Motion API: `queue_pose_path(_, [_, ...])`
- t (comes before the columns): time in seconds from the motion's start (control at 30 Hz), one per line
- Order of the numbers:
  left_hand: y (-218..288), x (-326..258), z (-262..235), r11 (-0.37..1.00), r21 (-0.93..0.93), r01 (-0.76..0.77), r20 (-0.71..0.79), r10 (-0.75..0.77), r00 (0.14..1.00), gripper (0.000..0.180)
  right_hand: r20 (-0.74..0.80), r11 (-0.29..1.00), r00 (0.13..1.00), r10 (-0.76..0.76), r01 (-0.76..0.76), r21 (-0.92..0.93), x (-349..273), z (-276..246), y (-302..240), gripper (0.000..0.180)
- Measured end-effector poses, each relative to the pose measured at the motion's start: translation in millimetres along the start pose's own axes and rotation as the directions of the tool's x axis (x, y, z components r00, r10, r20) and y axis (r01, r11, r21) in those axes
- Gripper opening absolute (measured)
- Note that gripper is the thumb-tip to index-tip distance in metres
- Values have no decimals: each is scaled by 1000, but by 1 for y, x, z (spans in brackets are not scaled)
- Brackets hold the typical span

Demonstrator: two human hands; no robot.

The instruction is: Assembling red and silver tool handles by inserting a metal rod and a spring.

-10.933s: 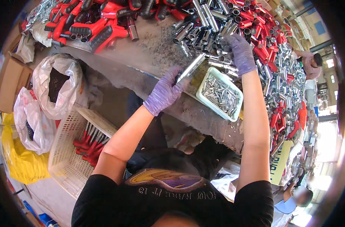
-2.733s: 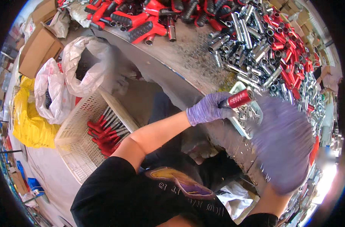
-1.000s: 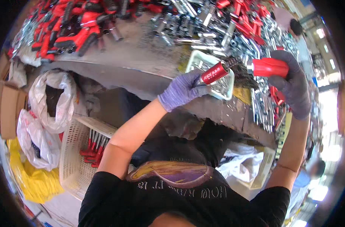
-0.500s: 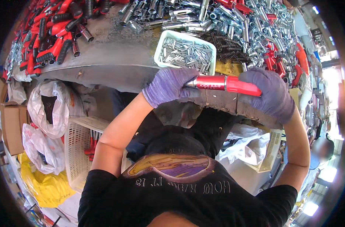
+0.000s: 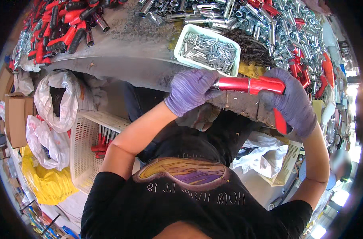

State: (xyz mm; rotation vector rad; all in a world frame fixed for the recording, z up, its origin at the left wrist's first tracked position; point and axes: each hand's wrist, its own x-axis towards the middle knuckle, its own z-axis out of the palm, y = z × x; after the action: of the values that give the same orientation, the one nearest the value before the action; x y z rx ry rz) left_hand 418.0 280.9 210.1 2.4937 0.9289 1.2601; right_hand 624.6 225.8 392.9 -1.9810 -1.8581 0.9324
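Note:
A red pistol-shaped tool [image 5: 239,84] with a tubular barrel lies level between my gloved hands, just in front of the table's near edge. My left hand [image 5: 192,89], in a purple knit glove, is closed around the barrel's left end and hides its tip. At the other end my right hand [image 5: 295,101], gloved alike, wraps the tool's rear and grip. The red grip's lower end shows below that palm. Right behind the tool stands a pale green tray [image 5: 207,67] of small metal pins.
Red pistol-shaped tools with black grips [image 5: 64,32] are heaped at the far left. Chrome tubes [image 5: 265,24] pile up at the far right, beside dark coil springs [image 5: 251,47]. Below the table are a white plastic crate [image 5: 80,155] and plastic bags [image 5: 56,103]. Another person is at the right edge.
The view has shifted, so the table and tray appear farther right. My right hand has turned on the tool, and the red grip's lower end now shows beneath it. Both hands keep their hold.

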Motion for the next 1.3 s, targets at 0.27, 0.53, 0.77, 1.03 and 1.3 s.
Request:
queue_pose_path(0.27, [-23, 5, -29, 921, -384, 71, 204, 9, 979, 48, -45, 868, 914, -403, 367, -336, -3, 0, -7, 37])
queue_pose_path(0.53, [-14, -13, -23, 968, -227, 110, 50, -101, 994, 41, -46, 884, 903, -428, 408, -229, 5, 8, -3, 39])
queue_pose_path(0.77, [-42, 20, -43, 853, -455, 258, 599, 79, 797, 42, 139, 749, 876, -462, 470, -467, -1, -1, -34, 39])
queue_pose_path(1.03, [-10, -8, -31, 975, -4, 222, 230, -215, 949, 44, 6, 938, 964, -265, 260, -229, 2, 6, -14, 40])
queue_pose_path(1.3, [-1, -17, -31, 962, -227, 150, 115, -126, 985, 42, 16, 881, 923, -385, 373, -291, 5, 8, -12, 41])
